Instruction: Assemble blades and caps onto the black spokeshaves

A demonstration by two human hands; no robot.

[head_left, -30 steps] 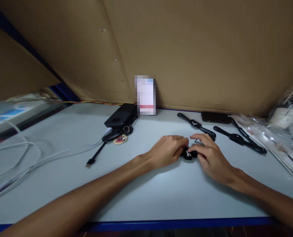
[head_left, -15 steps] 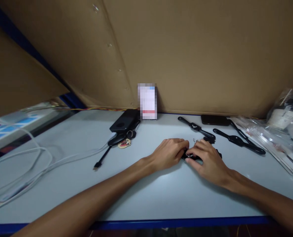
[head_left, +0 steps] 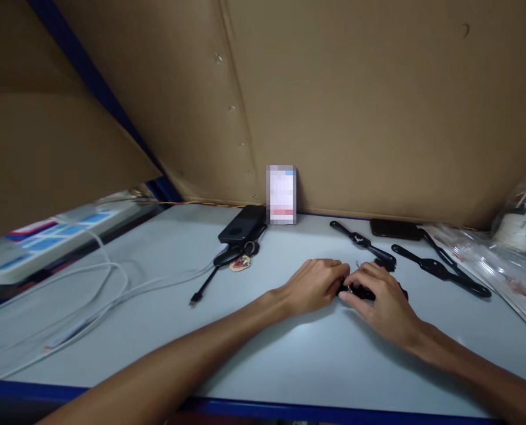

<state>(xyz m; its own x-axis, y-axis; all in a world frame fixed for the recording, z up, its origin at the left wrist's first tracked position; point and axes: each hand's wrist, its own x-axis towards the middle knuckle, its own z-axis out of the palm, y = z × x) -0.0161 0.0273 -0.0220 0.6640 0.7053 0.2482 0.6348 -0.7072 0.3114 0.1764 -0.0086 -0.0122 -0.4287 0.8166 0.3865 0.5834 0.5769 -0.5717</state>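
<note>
My left hand (head_left: 318,285) is closed around the near end of a black object (head_left: 362,291), which lies low over the tabletop and is mostly hidden by my fingers. It resembles the black spokeshave bodies lying further back. My right hand (head_left: 382,298) is curled over the same object, thumb and fingertips pinched at a small shiny metal part (head_left: 350,289). Behind the right hand lies a small black piece (head_left: 385,264). Further off rest one spokeshave body (head_left: 360,241) with a white mark and another (head_left: 435,268) to its right.
A lit phone (head_left: 281,195) leans on the cardboard wall (head_left: 355,106). Left of it lies a black box-shaped device (head_left: 244,225) with a short cable and white cords (head_left: 156,284). A dark phone (head_left: 396,229) and clear plastic bags (head_left: 470,254) occupy the right. The grey table (head_left: 263,360) has a blue front edge.
The view has shifted, so everything appears further right and slightly lower. Both hands stay on the black object; the right fingers have moved slightly around the metal part.
</note>
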